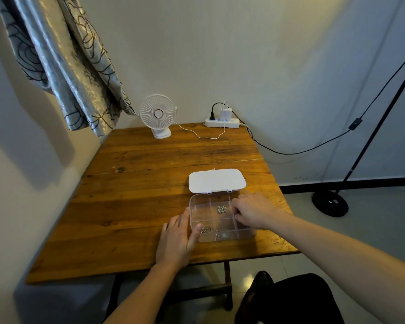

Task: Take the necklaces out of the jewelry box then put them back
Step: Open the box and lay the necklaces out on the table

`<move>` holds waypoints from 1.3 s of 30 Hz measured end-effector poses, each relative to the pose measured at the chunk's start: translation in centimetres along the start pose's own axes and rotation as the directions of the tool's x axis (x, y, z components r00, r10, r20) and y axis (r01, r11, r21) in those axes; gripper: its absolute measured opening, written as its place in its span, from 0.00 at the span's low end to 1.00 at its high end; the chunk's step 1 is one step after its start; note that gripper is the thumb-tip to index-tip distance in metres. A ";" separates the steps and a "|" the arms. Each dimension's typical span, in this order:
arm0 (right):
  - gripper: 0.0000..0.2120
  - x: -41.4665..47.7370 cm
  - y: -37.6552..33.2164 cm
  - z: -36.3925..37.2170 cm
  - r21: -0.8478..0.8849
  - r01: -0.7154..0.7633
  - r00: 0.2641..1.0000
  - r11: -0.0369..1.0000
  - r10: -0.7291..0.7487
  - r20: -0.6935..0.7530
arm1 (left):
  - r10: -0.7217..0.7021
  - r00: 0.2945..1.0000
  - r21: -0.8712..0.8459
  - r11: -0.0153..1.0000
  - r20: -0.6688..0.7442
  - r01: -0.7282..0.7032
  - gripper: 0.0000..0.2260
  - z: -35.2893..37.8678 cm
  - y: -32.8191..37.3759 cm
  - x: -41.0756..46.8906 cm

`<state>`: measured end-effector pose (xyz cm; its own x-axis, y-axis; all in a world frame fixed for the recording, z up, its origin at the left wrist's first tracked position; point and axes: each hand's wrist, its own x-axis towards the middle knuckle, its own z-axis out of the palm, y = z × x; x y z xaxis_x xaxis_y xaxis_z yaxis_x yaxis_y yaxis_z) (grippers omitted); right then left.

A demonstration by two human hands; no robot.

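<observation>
On the wooden table [131, 206]: clear jewelry box [222, 220], lid [216, 180] folded back.
Left hand [177, 239] rests flat against the box's left wall, fingers together. Right hand [255, 212] reaches into the right compartments, fingers curled; their grip cannot be told. Necklaces [222, 209] lie in a far compartment, more chain [206, 229] nearer. Beyond the box stand a fan [158, 114] and power strip [222, 123]. No legible writing.
</observation>
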<state>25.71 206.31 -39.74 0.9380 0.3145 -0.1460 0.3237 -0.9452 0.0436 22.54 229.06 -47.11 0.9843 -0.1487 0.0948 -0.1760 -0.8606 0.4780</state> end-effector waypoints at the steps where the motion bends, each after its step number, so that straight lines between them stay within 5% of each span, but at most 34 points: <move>1: 0.04 0.1 0.0 -0.1 0.006 0.001 1.000 1.000 -0.001 0.008 | 0.004 1.000 0.002 1.000 -0.004 -0.004 0.43 0.0 0.0 0.0; 8: 0.04 0.1 0.3 -0.5 0.096 -0.001 0.998 0.995 -0.005 0.059 | 0.018 1.000 0.001 1.000 -0.005 -0.018 0.43 0.1 -0.2 0.1; 29: 0.06 -0.5 0.3 -0.2 0.007 0.071 0.997 0.997 -0.071 -0.035 | 0.038 0.999 0.023 0.999 -0.019 -0.037 0.37 1.1 -1.0 0.5; 39: 0.06 0.1 1.4 -0.1 0.299 -0.030 0.998 0.954 0.013 0.056 | 0.046 0.999 0.020 0.999 -0.025 -0.046 0.37 1.1 -1.0 0.5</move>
<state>26.31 205.03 -39.61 0.9339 0.2963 -0.2001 0.2439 -0.9372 -0.2494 23.24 229.33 -48.49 0.9745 -0.1761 0.1389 -0.2208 -0.8624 0.4556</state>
